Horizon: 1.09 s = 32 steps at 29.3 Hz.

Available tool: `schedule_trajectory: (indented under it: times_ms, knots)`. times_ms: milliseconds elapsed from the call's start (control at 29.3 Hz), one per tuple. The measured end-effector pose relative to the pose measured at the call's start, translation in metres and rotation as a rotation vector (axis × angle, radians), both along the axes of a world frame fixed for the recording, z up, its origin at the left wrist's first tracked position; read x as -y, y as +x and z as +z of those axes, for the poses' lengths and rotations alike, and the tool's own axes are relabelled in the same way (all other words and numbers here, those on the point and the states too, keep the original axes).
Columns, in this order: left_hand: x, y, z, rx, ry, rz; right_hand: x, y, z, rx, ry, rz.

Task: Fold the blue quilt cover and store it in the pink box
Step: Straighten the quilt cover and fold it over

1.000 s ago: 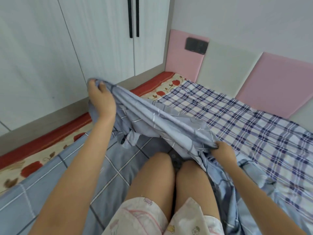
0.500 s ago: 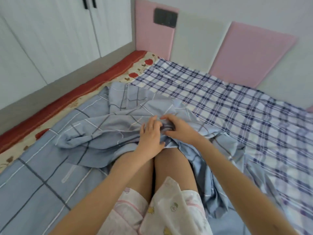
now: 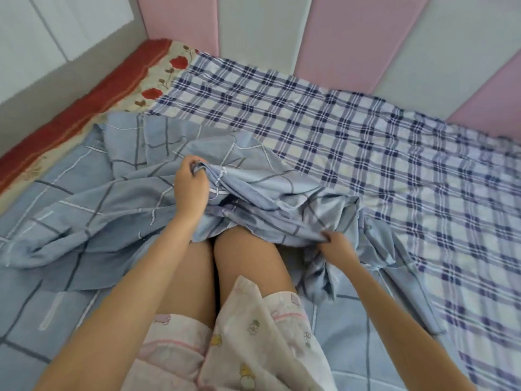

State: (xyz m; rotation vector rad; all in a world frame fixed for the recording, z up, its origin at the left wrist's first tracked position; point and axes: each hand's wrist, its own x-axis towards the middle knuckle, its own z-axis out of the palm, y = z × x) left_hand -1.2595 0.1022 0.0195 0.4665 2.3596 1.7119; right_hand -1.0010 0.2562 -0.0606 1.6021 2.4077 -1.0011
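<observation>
Holding blue quilt cover (image 3: 93, 210) with both hands; cover spread rumpled over left and near part of bed, lying flat under the legs (image 3: 242, 266) too, one loose fold draped over the knees and trailing off to the right. Left hand (image 3: 189, 190) raised above the knees, fingers (image 3: 188, 162) curled tight round a bunched edge of the cover, fabric falling from the fist down and to the right. Right hand (image 3: 337, 245) lower, just beside the right thigh, fingertips (image 3: 327, 235) pinching another gathered bit of the same cover close to where it sags onto the bed. Stretch of cover between the two grips slack and creased, not taut. Hands well apart. Under and beyond the cover: plaid sheet (image 3: 366, 153), navy and lilac checks on white, filling far and right side of bed, near edge overlapped by the cover. Padded wall panels (image 3: 346, 38) along the bed head, alternating pink and white. White wardrobe doors (image 3: 56, 24) top left, above a grey base strip. Floral mattress pad (image 3: 166, 77) with red border (image 3: 84, 111) showing along the left edge, between plaid sheet and wardrobe. Pale printed shorts (image 3: 253, 348) bottom centre.
</observation>
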Motion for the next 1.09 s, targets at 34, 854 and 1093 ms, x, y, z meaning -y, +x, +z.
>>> schedule_trajectory:
  times_ms: [34,854,1093]
  knots:
    - [0.001,-0.002,-0.001,-0.010,-0.010,0.006,-0.004,-0.003,0.007,-0.115,0.067,-0.112]
    - [-0.087,0.112,-0.033,-0.368,-0.428,-1.070,0.055,0.060,0.038,-0.318,0.495,0.286]
    - [-0.085,0.120,-0.022,-0.614,-0.082,-0.820,0.080,0.083,0.009,-0.485,-0.089,-0.103]
